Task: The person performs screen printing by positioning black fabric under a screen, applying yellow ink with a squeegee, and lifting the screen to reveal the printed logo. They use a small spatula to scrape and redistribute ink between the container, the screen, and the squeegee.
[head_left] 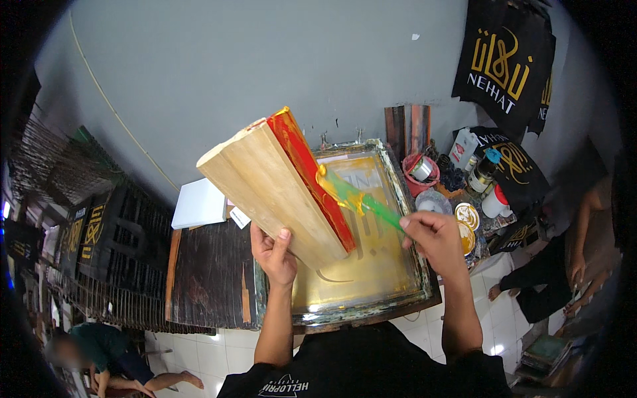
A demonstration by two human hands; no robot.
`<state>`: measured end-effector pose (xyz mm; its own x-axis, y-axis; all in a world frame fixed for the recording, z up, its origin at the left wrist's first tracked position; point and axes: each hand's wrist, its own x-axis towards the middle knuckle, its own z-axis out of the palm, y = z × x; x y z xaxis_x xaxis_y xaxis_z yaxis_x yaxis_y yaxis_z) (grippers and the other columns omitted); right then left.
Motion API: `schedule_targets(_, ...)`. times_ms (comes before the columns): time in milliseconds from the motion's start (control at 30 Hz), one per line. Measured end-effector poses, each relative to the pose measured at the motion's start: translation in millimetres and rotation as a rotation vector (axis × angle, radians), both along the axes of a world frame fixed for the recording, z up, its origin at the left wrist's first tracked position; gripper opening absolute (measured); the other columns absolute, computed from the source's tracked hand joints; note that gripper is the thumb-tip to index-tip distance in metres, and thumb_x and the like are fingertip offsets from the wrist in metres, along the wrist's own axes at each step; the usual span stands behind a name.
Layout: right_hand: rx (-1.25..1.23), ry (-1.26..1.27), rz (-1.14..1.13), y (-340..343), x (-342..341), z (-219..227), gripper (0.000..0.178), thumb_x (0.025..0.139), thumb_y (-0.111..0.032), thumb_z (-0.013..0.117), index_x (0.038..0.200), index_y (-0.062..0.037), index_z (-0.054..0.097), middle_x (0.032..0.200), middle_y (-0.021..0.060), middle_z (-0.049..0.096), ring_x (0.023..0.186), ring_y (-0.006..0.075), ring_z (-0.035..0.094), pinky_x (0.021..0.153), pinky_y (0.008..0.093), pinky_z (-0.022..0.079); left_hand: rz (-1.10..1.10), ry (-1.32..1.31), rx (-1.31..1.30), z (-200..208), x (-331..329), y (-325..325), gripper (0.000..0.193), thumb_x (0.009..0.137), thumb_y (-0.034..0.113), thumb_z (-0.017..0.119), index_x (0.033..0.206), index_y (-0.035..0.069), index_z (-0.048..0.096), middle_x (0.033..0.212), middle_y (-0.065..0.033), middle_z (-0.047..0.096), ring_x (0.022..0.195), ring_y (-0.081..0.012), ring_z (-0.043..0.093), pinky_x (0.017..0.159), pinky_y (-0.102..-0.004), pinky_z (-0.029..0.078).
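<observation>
My left hand (273, 257) grips the lower edge of a wide wooden squeegee (272, 192), held tilted in the air with the thumb on its face. Yellow ink smears its red blade (312, 179). In my right hand (434, 242) is a green plastic spatula (378, 211), its tip coated in thick yellow ink and close to the blade; whether they touch I cannot tell. Beneath both lies a screen-printing frame (415, 229), its mesh washed with yellow ink over a faint lettered design. The squeegee hides the frame's upper left part.
To the right stand open ink tubs (466, 215), a pink bucket (421, 174) and a white jar with a red lid (494, 201). White sheets (200, 204) lie on a dark board (209, 275) at left. Printed black cloths (507, 63) hang upper right. Two people sit low at either side.
</observation>
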<state>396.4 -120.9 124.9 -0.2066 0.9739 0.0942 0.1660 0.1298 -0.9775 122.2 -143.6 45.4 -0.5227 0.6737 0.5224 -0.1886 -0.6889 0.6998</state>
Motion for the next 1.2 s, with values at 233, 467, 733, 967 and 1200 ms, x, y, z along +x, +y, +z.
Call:
schedule_targets(233,0.165,-0.003,-0.002,20.7,-0.2,55.8,0.022,0.096,-0.022,0.069,0.092,-0.0009,0.074,0.063,0.001,0.064,0.046,0.0013,0.042,0.042,0.0199,0.028,-0.062,0.032,-0.077,-0.3,2.0,-5.9,0.062,0.09,0.013,0.068,0.143,-0.007,0.042,0.136,-0.0156,0.057,0.124,-0.0234,0.056,0.109,-0.037,0.039)
schedule_targets(467,0.234,0.09,-0.09,17.1,4.0,81.0,0.021,0.096,-0.02,0.069,0.094,0.0002,0.074,0.064,0.0009,0.064,0.047,0.0005,0.041,0.043,0.0199,0.027,0.003,0.111,-0.078,-4.9,-6.5,-7.0,0.054,0.092,0.013,0.07,0.138,-0.007,0.049,0.121,-0.0131,0.065,0.109,-0.0175,0.062,0.097,-0.0314,0.046)
schedule_targets(733,0.428,-0.031,-0.23,7.8,0.3,76.2,0.017,0.096,-0.015,0.069,0.097,0.002,0.074,0.07,-0.0011,0.064,0.06,0.0014,0.051,0.051,0.0189,0.033,0.055,0.165,-0.077,-6.0,-2.7,-6.5,0.055,0.094,0.013,0.07,0.14,-0.008,0.049,0.121,-0.0121,0.065,0.108,-0.0169,0.061,0.096,-0.0307,0.046)
schedule_targets(967,0.33,0.074,-0.194,6.8,7.1,80.9,0.02,0.096,-0.014,0.069,0.098,0.0049,0.074,0.073,0.0014,0.067,0.069,0.0053,0.059,0.064,0.0221,0.046,0.057,0.214,-0.09,-3.4,-1.4,-6.8,0.055,0.094,0.012,0.07,0.14,-0.009,0.049,0.123,-0.0131,0.064,0.109,-0.0182,0.061,0.098,-0.0316,0.045)
schedule_targets(1200,0.348,-0.049,-0.195,7.9,10.2,86.9,0.02,0.095,-0.014,0.069,0.097,0.0058,0.074,0.075,0.0019,0.068,0.07,0.0061,0.06,0.065,0.022,0.046,0.077,0.231,-0.096,-2.1,0.4,-6.4,0.055,0.093,0.011,0.069,0.141,-0.009,0.049,0.124,-0.0138,0.064,0.11,-0.0188,0.061,0.098,-0.0319,0.046)
